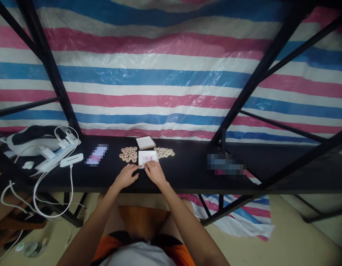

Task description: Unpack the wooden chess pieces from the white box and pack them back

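A shallow white box (148, 153) with red printing on its inner surface lies on the black desk. My left hand (127, 176) is at its near left corner, fingers stretched toward the edge and thumb apart. My right hand (155, 173) reaches over the near edge, its fingertips on or just above the printed surface; nothing shows in its grasp. Several round Chinese chess pieces with red marks (128, 154) lie left of the box. More round pieces with dark marks (164, 152) lie to its right. A second white box part (145, 142) sits behind it.
On the left are a blurred phone (97, 154), a white charging device (72, 160), a power strip (56, 155) and looped white cables. A blurred dark object (226, 164) lies at the right. Black metal posts (237, 99) stand before a striped sheet (148, 74).
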